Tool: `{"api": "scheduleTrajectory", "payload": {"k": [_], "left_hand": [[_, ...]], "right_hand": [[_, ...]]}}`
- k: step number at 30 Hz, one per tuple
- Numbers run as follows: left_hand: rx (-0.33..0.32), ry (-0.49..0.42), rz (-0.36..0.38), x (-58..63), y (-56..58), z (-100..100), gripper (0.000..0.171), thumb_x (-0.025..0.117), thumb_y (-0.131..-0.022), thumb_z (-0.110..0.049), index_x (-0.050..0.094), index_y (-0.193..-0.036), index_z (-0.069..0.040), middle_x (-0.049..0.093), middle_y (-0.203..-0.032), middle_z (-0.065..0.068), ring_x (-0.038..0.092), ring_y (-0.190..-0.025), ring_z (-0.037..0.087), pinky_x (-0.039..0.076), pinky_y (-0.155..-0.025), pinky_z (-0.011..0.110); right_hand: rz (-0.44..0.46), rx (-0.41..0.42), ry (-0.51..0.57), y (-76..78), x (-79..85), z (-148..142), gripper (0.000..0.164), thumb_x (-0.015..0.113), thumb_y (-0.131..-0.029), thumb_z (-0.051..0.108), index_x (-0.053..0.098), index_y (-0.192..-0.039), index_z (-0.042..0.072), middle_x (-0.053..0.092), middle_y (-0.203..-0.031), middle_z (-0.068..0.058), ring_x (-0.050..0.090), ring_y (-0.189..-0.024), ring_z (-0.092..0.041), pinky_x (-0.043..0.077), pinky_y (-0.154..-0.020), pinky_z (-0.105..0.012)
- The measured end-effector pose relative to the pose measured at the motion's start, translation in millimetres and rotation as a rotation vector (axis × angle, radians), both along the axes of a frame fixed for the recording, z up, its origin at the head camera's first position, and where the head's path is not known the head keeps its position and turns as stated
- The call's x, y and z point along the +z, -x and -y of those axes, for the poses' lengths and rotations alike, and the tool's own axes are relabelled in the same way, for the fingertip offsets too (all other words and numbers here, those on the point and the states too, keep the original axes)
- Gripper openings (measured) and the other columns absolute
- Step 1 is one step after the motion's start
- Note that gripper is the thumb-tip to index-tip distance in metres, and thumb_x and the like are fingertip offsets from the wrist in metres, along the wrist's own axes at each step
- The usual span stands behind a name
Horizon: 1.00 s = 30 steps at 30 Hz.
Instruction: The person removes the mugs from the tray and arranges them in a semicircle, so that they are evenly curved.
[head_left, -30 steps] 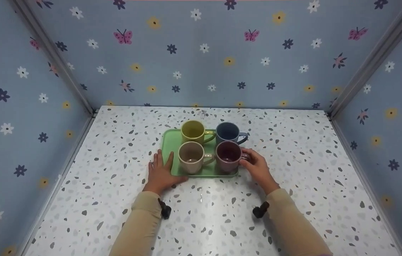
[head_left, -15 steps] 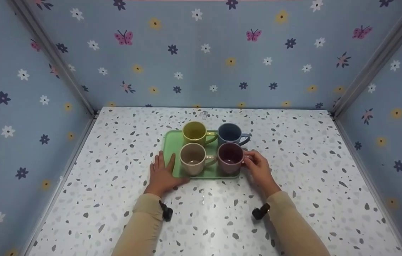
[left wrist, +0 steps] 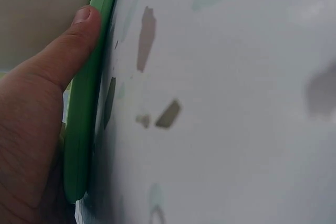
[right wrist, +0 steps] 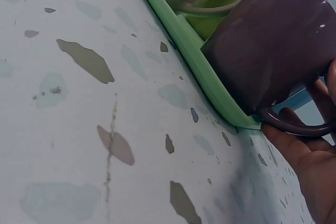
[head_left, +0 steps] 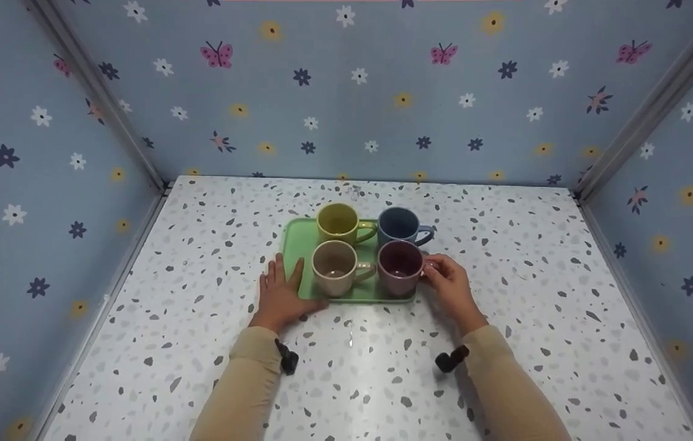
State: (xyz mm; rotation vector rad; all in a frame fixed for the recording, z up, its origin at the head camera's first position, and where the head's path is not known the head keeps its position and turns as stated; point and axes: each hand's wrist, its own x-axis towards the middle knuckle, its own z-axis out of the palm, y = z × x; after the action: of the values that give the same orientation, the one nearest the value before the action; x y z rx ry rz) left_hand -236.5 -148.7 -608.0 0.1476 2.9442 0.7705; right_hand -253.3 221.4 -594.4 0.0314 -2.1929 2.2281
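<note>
A light green tray (head_left: pixel 297 236) lies on the table with two rows of mugs on it. My left hand (head_left: pixel 281 299) is spread flat at its front left corner, with the thumb (left wrist: pixel 79 35) along the tray's rim in the left wrist view. My right hand (head_left: pixel 452 291) holds the handle of the purple mug (head_left: pixel 400 278), which stands at the tray's front right. In the right wrist view the fingers are round that handle (right wrist: pixel 294 126). Beside it is the beige mug (head_left: pixel 333 282); behind are the yellow mug (head_left: pixel 337 236) and the blue mug (head_left: pixel 397 229).
Beneath the tray is a white speckled table (head_left: pixel 352 380). Blue walls (head_left: pixel 346 135) with flowers and butterflies rise at its back and both sides, with grey posts (head_left: pixel 117 119) at the corners. All the mug handles point right.
The head view has shifted slightly. Both hands, the mugs and the tray keep the same places relative to each other.
</note>
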Motion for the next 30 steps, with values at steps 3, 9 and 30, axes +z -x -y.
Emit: {"api": "scheduleTrajectory", "payload": {"k": [3,9,30], "left_hand": [[-0.001,0.003,0.006,-0.1,1.2,-1,0.12,0.072,-0.072,-0.077,0.019,-0.163,-0.019,-0.01,-0.166,0.026,-0.009,-0.152,0.046,-0.003,-0.121,0.063],[0.0,0.009,0.003,-3.2,2.2,-1,0.121,0.071,-0.071,-0.078,0.019,-0.163,-0.02,-0.011,-0.166,0.025,-0.009,-0.153,0.044,-0.004,-0.122,0.061],[0.014,-0.005,-0.002,-0.4,-2.0,0,0.119,0.071,-0.072,-0.078,0.02,-0.163,-0.02,-0.01,-0.166,0.025,-0.009,-0.153,0.045,-0.005,-0.121,0.061]], "right_hand": [[-0.005,0.007,0.027,-0.3,2.6,-2,0.019,0.058,-0.101,0.002,0.063,-0.118,-0.004,0.068,-0.108,-0.014,0.067,-0.101,-0.02,0.059,-0.089,-0.037],[-0.003,-0.008,0.044,-1.8,7.6,-6,0.019,0.056,-0.102,0.001,0.062,-0.119,-0.006,0.069,-0.108,-0.011,0.069,-0.098,-0.019,0.06,-0.087,-0.037],[0.056,-0.01,0.026,1.2,16.8,-32,0.021,0.057,-0.103,0.008,0.059,-0.122,-0.002,0.066,-0.115,-0.01,0.067,-0.107,-0.018,0.057,-0.094,-0.035]]}}
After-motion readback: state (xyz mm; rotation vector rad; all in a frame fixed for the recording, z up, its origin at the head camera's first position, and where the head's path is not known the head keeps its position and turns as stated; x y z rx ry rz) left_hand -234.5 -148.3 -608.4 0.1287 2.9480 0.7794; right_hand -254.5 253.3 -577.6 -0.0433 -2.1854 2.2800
